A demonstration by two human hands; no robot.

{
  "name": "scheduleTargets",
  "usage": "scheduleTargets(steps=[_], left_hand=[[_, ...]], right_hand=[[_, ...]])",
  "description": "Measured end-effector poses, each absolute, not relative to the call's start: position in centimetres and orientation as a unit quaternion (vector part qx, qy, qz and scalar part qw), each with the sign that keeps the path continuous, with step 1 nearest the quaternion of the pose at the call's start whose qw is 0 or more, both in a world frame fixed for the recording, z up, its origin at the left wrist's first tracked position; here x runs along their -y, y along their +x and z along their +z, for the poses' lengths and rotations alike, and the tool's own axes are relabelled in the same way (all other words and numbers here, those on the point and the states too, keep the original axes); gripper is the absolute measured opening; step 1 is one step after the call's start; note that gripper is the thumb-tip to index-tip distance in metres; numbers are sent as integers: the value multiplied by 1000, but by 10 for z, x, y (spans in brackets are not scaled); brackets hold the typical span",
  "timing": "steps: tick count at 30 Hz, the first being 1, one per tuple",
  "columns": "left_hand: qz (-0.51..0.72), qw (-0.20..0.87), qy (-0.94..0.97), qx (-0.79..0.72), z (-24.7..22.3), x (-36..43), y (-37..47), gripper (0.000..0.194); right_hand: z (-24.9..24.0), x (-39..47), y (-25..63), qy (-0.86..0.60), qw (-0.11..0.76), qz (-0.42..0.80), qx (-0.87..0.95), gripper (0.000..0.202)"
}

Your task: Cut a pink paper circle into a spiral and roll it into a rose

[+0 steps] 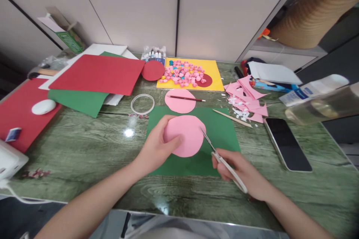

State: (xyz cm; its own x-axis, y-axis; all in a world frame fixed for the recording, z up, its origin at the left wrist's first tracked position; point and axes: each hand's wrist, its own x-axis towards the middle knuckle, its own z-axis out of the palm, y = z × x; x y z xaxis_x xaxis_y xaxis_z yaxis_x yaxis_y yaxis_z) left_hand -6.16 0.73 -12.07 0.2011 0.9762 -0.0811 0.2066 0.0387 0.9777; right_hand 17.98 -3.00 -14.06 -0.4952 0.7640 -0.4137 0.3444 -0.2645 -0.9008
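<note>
My left hand (164, 140) pinches a pink paper circle (189, 136) at its left side, thumb on top, above a green paper sheet (221, 123). In my right hand (235, 168) is a pair of scissors (224, 162) with pale handles, its blade tips at the circle's right edge. Whether the blades grip the paper is hard to make out. Just beyond lies another pink circle (179, 106) with a dark red pencil (186, 98) across it. A thin wooden stick (232, 118) rests on the green sheet's upper right edge.
Pink paper scraps (249, 99) lie right of centre, near a phone (287, 143) and a clear bottle (322, 104). Small pink pieces (183, 73) cover a yellow sheet (217, 69) at the back. Left are a tape roll (142, 104), red paper (98, 74) and a white mouse (43, 107).
</note>
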Motion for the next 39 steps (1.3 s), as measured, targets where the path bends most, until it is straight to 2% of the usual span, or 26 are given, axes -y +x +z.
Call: scheduleTargets(steps=[10,18,27,39], left_hand=[[325,501,615,-515,-123,-6,-63,31],[378,510,577,-514,-127,-15,-63,30],[378,536,550,-518,-133,-15,-62,28],[424,578,492,-494,-138,-19,-62,35]], right_hand=[[-142,31,181,-471,152,632,596,26],[-141,28,181,-481,161,647,569,36],[-143,26,180,-485,153,649,567,41],[-130,26,191,-505,106,564,645,38]])
